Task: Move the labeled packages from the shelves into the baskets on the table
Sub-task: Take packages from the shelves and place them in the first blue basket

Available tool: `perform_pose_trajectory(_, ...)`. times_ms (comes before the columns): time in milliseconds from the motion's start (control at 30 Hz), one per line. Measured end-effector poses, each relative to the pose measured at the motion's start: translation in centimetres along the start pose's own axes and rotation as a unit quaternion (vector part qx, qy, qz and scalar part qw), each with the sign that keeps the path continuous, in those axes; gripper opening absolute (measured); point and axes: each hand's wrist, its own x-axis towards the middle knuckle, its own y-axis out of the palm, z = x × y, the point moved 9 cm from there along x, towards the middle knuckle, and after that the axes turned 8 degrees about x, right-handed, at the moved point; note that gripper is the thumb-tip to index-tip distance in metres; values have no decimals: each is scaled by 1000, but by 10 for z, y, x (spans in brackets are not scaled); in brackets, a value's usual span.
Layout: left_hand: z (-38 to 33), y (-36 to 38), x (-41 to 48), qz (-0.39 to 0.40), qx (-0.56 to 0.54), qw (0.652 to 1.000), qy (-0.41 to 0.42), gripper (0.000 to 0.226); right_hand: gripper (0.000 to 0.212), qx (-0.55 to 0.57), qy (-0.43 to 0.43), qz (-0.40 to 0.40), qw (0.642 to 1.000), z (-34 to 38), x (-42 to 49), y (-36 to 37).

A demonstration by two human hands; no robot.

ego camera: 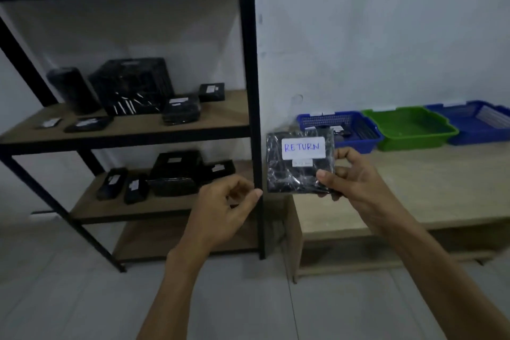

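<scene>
The right hand (pixel 356 176) holds a black wrapped package (pixel 299 165) by its right edge, thumb on the face and fingers behind, label facing the person. The white label (pixel 303 148) reads "RETURN" in blue ink. The package is in the air, clear of the shelving unit (pixel 252 77) and just short of the tabletop (pixel 414 188). The left hand (pixel 226 210) is empty, fingers loosely curled, hovering beside the black upright.

Three baskets stand in a row at the back of the tabletop, against the wall: a near blue basket (pixel 339 121) already holding something dark, a green basket (pixel 408 127) and a far blue basket (pixel 474 121). Tags appear on the blue rims, but they are too blurred to read.

Further labeled packages remain on the middle shelf (pixel 124 124) and lower shelf (pixel 165 201); the task looks far from finished.

Recommendation for the step in hand: confirm which basket matches "RETURN" before committing, carry the package over the correct rim, lower it flat inside, then release. The film wrap appears slick, so a firm pinch is advised.
</scene>
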Motion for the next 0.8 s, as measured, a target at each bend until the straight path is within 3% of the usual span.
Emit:
perform_pose_trajectory(200,-31,73,-8,6,-7,1000,6,14,24,-1,39,-66,997,-34,-27,-88)
perform_pose_trajectory(500,-73,200,39,20,2,999,-33,25,25,22,81,-81,993,-47,-11,-226)
perform_pose_trajectory(800,-69,297,120,55,19,995,-86,9,22,0,95,-109,990,-63,68,-320)
